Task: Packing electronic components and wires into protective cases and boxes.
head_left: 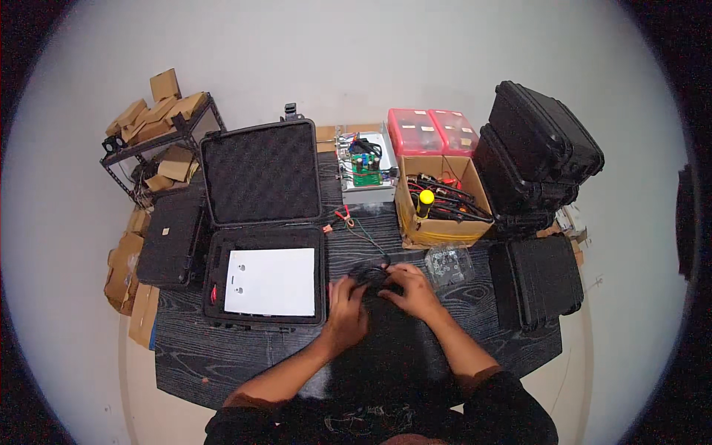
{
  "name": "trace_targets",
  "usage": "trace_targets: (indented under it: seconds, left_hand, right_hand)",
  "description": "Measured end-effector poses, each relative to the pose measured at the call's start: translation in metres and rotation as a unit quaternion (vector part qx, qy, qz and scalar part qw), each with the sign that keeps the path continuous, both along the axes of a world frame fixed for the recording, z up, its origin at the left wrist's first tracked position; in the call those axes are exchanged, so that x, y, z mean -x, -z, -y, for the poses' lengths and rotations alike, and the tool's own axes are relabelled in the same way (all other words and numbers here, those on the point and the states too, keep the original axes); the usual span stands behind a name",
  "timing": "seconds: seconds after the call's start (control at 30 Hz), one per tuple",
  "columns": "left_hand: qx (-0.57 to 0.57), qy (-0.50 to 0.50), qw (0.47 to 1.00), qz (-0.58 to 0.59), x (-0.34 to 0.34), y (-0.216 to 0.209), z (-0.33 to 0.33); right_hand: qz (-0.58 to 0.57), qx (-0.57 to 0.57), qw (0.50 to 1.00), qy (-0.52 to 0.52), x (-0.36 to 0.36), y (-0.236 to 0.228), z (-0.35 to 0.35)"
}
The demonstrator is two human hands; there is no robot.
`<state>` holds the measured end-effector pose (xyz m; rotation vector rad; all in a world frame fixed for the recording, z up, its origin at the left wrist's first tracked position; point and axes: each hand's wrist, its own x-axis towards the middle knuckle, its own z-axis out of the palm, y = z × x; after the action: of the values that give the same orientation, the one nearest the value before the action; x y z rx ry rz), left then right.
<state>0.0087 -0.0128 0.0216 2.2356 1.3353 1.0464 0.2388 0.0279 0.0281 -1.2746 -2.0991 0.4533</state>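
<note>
Between my two hands lies a coiled black cable [368,275] on the dark wood-grain table. My left hand [345,308] grips the coil's left side, fingers curled on it. From the right, my right hand [412,291] pinches the coil with thumb and fingers. A thin lead runs from the coil up to red alligator clips [344,214] lying beyond my hands. Left of my hands stands an open black hard case [325,278] with foam in its lid. A white panel [271,282] sits in its base, beside a small red part [213,294].
A cardboard box [437,236] holds cables and a yellow-handled tool [425,199]. A metal chassis with a green circuit board [366,172] is behind. Clear plastic case [449,265], red boxes [415,132] and black cases [545,133] stand right; a shelf of cartons [159,111], left.
</note>
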Motion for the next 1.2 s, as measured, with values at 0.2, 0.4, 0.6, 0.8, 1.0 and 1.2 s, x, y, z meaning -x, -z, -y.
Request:
trace_targets:
  seconds: [0.2,0.4,0.6,0.8,1.0,1.2]
  left_hand:
    - [-0.037,0.043,0.996,-0.064,0.005,-0.001,0.000]
    - [-0.023,0.109,0.993,0.035,0.002,-0.001,-0.004]
    - [-0.003,0.089,0.996,0.023,0.003,0.005,-0.006]
    - [-0.050,0.073,0.996,-0.028,0.002,0.005,-0.008]
    - [-0.068,0.080,0.993,-0.056,0.000,0.007,-0.011]
    - [-0.115,0.070,0.989,-0.064,0.002,0.012,-0.013]
  right_hand:
    - [0.012,0.004,1.000,-0.010,-0.002,-0.001,-0.001]
    - [0.005,0.006,1.000,-0.004,0.000,-0.005,0.001]
    - [-0.007,0.038,0.999,-0.009,-0.001,-0.007,0.001]
    - [-0.010,0.073,0.997,-0.001,0.002,-0.011,0.003]
    - [0.015,0.039,0.999,-0.024,-0.002,0.001,0.000]
    - [0.010,0.037,0.998,-0.054,-0.001,-0.014,0.003]
